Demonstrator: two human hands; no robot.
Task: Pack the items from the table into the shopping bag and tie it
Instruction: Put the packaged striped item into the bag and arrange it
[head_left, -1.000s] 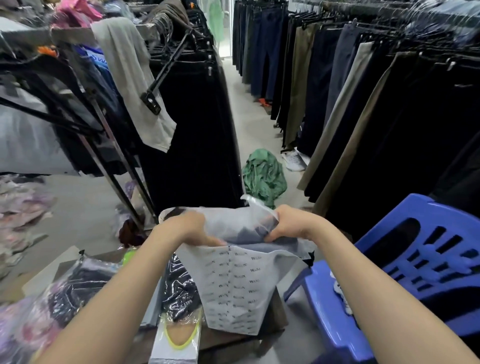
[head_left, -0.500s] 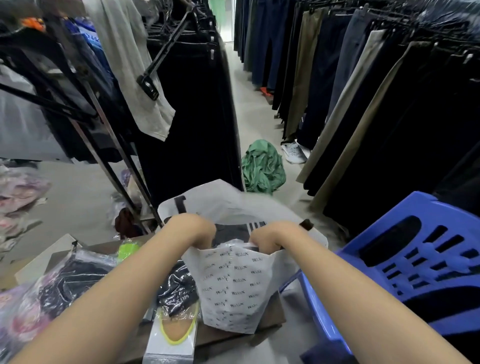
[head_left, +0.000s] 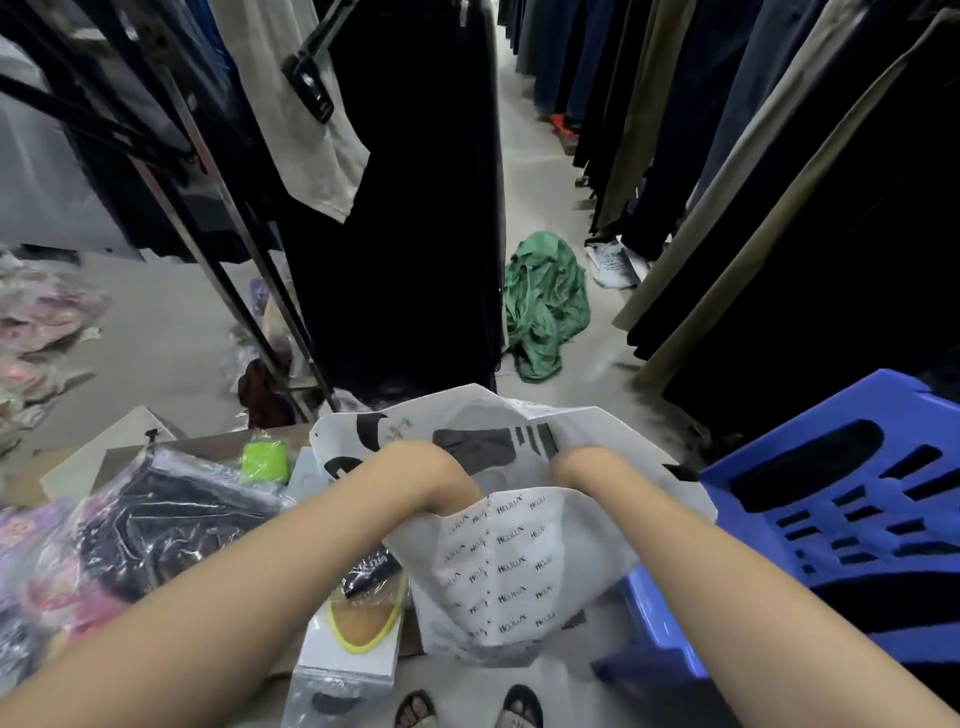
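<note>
Tabletop (head_left: 208, 448) edge — left grip (head_left: 423, 470), right grip (head_left: 584, 467) inside shopping bag (head_left: 498, 571), prob. seating dark garment (head_left: 488, 441); fingers hidden, closure can't tell.

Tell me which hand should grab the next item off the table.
Left, probably. The left hand sits in the bag on the side nearest the insole pack and garment pack, which lie left of it. The right hand is on the far side, by the chair, and would have to cross over.

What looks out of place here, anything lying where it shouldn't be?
A green garment lies crumpled on the floor in the aisle, though the hanging trousers beside it are all on racks. A white shoe sits next to it, partly under them.
</note>
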